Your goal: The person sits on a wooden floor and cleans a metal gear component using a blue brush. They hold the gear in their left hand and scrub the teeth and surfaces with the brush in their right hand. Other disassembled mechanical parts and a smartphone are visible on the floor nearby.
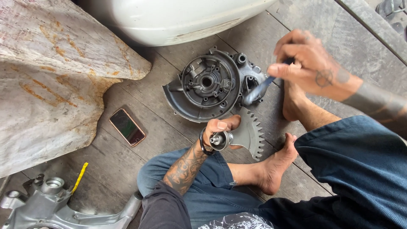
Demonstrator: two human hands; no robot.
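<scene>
A: Sector gear [250,131], grey metal, fan-shaped with teeth along its curved edge, on a short shaft with a bright machined end. Where is it held?

B: In the left hand [218,131]. The fingers are wrapped closed around the shaft, thumb on top; the toothed fan sticks out just beyond the fingertips, above a bare foot [275,167] on the wooden floor [140,93].

A: Next item, further out?

B: Right hand [307,59], fingers and thumb pinched shut on a dark slim tool [265,85]. The tool runs down from the fingertips, and its tip lies over the edge of the engine cover [212,85]. Whether it touches the metal cannot be told.

A: Describe the cover.

B: Dark grey cast casing, round, with an inner ring, a central bore and bolt bosses. It lies flat on the planks just beyond the left fingertips, apart from the gear.

A: Anything off to the side?

B: A phone [127,126] lies face up, well off from the left knuckles. A silver cast part [51,203] with a yellow strip [79,176] beside it lies further off. A white rounded body [169,19] sits past the cover.
</scene>
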